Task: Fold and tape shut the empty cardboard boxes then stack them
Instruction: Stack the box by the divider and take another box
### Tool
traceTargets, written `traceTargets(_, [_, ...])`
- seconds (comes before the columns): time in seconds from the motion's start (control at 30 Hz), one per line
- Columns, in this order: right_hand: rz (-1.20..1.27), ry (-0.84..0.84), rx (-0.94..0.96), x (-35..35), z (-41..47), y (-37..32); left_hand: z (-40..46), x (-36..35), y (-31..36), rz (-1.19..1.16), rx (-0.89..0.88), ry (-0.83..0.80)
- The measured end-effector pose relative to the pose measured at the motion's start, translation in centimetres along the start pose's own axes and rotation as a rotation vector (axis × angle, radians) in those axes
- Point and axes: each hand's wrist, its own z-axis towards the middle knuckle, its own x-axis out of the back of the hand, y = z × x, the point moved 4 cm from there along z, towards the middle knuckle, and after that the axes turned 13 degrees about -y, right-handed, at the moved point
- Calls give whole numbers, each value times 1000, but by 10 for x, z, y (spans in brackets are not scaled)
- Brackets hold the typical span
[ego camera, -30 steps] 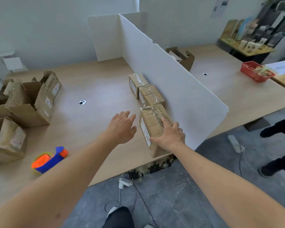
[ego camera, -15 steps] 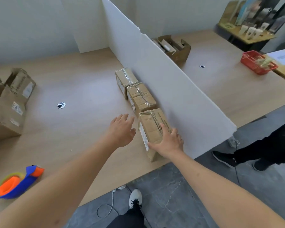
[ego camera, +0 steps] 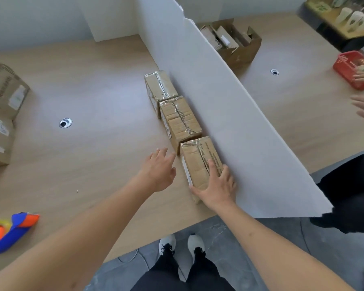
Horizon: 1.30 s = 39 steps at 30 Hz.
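Right hand [ego camera: 215, 186] spread flat on nearest taped box [ego camera: 200, 164], centre frame, against white divider [ego camera: 229, 106]. Left hand [ego camera: 159, 170] open, just left, touching nothing. Long axis running up-frame, in line with two more boxes [ego camera: 180, 119].

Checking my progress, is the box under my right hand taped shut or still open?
Taped shut: the nearest box has its flaps flat under glossy tape.

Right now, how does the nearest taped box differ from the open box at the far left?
The nearest box is taped shut; the left box has open flaps. The nearest stands against the divider under the right hand; the left stands alone, untouched. Both are brown cardboard.
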Motion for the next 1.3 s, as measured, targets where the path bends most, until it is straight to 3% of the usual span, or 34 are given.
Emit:
traceTargets(0.33, [-108, -41, 186, 6, 6, -1, -18, -16, 16, -72, 113, 36])
traceTargets(0.63, [-181, -82, 527, 18, -33, -81, -98, -13, -4, -182, 295, 184])
traceTargets(1.0, [-372, -96, 890, -5, -132, -234, -244, -27, -120, -291, 501, 393])
traceTargets(1.3, [-443, -70, 1027, -90, -246, -388, -380, -65, -271, -261, 543, 468])
